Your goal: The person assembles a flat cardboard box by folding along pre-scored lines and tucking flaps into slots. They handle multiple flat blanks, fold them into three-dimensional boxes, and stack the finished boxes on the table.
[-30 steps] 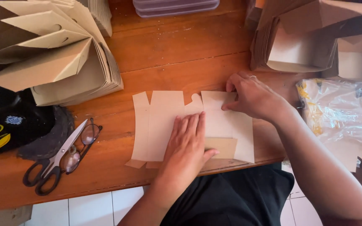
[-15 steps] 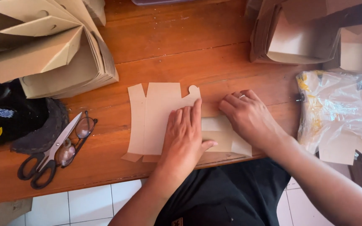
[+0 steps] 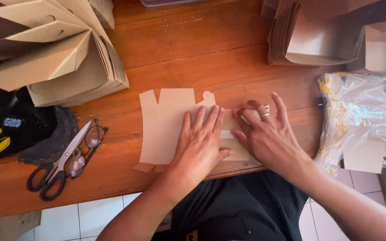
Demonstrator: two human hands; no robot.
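Note:
A flat brown cardboard cut-out (image 3: 164,122) with flaps and tabs lies on the wooden table (image 3: 193,58), near its front edge. My left hand (image 3: 199,143) lies flat on the middle of the cut-out, fingers together and pointing away from me. My right hand (image 3: 266,134), with a ring on one finger, presses its fingertips on the folded right part of the cardboard, fingers spread. The right end of the cut-out is hidden under both hands.
A stack of folded brown cardboard boxes (image 3: 54,58) leans at the far left. More folded boxes (image 3: 322,35) stand at the far right. Scissors (image 3: 56,167) lie over glasses (image 3: 86,145) beside a black cap (image 3: 14,131). A plastic bag (image 3: 365,116) lies at the right.
My right hand has slid from the cut-out's far right corner toward the middle, folding the right part over. My left hand stays flat on the cardboard.

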